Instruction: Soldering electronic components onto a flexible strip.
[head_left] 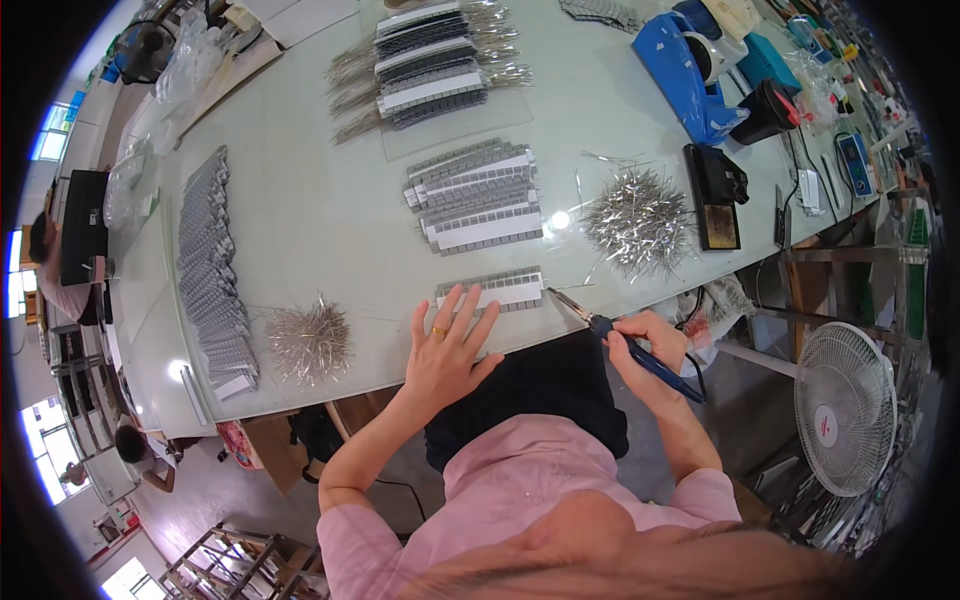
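My left hand point(450, 345) lies with fingers spread on a grey and white segmented strip point(515, 287) near the table's front edge. Closed around a blue-handled soldering iron point(640, 350) is my right hand point(650, 350). The iron's tip reaches the strip's right end, where a thin wire sticks out; whether they touch, I cannot tell. To the right is a pile of thin silvery wires point(642, 220), and a smaller wire pile point(308, 340) lies to the left. Beyond the strip is a stack of similar strips point(475, 195).
Strips with wires at both ends point(430, 70) are stacked at the back. A long row of grey strips point(210, 270) lies left. On the right stand a black soldering stand point(715, 195), a blue tape dispenser point(685, 80) and a black cup point(765, 112). A white fan point(845, 408) stands beside the table.
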